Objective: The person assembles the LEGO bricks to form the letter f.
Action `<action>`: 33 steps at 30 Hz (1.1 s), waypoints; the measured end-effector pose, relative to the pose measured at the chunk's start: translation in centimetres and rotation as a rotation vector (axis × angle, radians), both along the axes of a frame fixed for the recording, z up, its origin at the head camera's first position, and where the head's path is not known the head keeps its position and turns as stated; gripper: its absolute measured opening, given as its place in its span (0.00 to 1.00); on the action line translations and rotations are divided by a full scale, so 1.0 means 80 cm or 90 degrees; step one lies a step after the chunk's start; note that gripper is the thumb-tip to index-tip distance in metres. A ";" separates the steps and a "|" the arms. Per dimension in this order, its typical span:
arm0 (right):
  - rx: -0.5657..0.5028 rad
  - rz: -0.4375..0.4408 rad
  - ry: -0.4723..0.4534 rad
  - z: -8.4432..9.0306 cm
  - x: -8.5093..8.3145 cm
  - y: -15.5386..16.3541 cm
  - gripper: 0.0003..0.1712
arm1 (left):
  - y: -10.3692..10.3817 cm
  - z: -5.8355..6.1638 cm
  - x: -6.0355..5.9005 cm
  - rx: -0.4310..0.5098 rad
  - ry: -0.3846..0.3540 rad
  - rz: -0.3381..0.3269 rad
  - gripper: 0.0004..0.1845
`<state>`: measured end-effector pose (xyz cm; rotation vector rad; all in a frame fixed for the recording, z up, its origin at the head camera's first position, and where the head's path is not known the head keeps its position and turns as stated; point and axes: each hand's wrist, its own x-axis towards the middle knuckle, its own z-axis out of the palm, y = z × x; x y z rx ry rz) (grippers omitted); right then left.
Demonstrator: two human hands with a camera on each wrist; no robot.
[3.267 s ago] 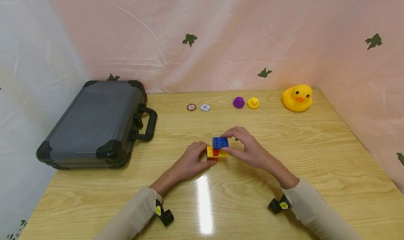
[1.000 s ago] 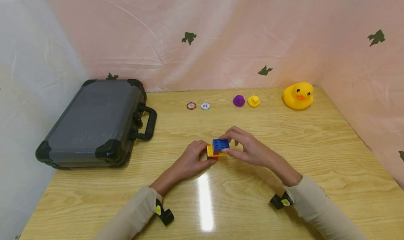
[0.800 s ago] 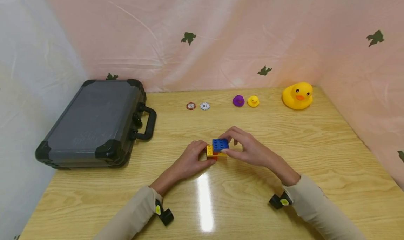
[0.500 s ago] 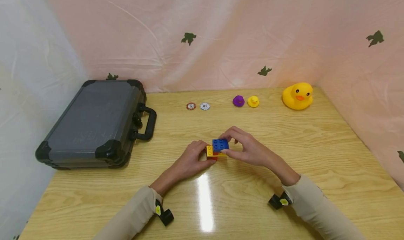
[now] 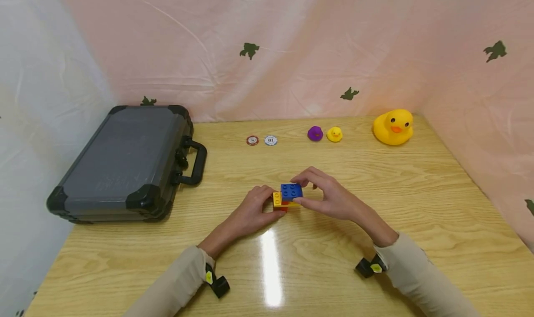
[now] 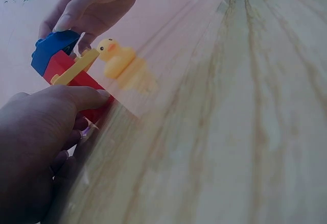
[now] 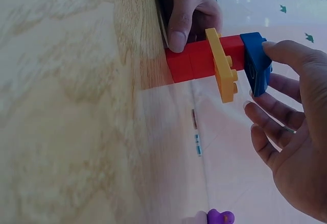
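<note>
A small tower of toy building bricks stands on the table in front of the person. Its base is made of red bricks point(image 7: 190, 63), crossed by a flat yellow brick point(image 5: 277, 199) that juts out sideways. Above that come another red brick point(image 7: 235, 50) and, on top, a blue brick point(image 5: 290, 192) with studs and a sloped end. The left hand point(image 5: 252, 210) grips the red base low down, thumb on the near side. The right hand point(image 5: 329, 196) pinches the blue brick between thumb and index finger, its other fingers loosely curled behind.
A grey case point(image 5: 125, 159) with a black handle point(image 5: 199, 164) lies at left. Along the back are a red-rimmed chip point(image 5: 252, 140), a white-blue chip point(image 5: 270, 140), a purple duck point(image 5: 315, 133), a small yellow duck point(image 5: 334, 134) and a large yellow duck point(image 5: 393, 127).
Since the oldest frame the blue brick has come slightly down and nearer, covering more of the red brick beneath, with the right hand following. Over the last second both hands barely move.
</note>
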<state>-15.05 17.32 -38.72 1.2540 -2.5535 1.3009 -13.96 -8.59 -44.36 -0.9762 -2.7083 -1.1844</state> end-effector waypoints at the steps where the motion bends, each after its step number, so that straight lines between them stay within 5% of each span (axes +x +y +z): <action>1: 0.000 -0.005 -0.004 0.000 0.001 0.001 0.22 | 0.000 0.000 0.000 0.001 0.000 0.000 0.18; 20: 0.004 -0.047 -0.092 -0.036 0.007 0.019 0.20 | 0.000 0.001 0.001 0.002 -0.006 0.001 0.17; 33: -0.007 -0.048 -0.087 -0.038 0.010 0.013 0.18 | 0.000 0.003 0.002 0.006 -0.032 0.011 0.19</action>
